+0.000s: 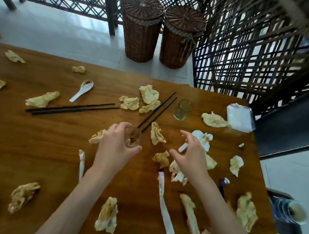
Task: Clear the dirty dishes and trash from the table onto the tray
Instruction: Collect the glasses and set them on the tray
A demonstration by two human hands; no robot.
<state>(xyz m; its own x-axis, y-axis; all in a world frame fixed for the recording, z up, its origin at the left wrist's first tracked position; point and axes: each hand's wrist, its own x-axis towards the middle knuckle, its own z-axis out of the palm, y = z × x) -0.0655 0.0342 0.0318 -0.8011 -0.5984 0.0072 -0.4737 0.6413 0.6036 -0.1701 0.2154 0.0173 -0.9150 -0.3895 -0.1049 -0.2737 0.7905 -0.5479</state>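
The left hand (pixel 114 147) is gripping a small clear glass (pixel 133 137), fingers curled over its far side and thumb closing under its near rim; a reddish residue is showing inside. The right hand (pixel 191 155) is hovering with fingers spread and loosely bent, holding nothing. It is sitting above a white spoon (pixel 199 137) stained brown, whose handle is poking out beneath the fingers; contact cannot be confirmed.

Both hands are working over a wooden table (pixel 49 137) littered with crumpled, stained napkins (pixel 148 98). One pair of black chopsticks (pixel 158 111) is lying diagonally, its near tips running just beside the held glass. A second pair of chopsticks (pixel 72 109) is lying well to the left. A second white spoon (pixel 82 89) is resting beyond them, bowl soiled. A second glass (pixel 183 109) is standing upright beyond the right hand. Paper wrapper strips (pixel 164 206) are lying between the forearms. A clear packet of tissues (pixel 239 117) is sitting at the far right edge of the table.

Off the right edge, patterned dishes (pixel 289 210) are showing, blurred. Two lidded wicker baskets (pixel 142 29) are standing on the floor beyond the table.
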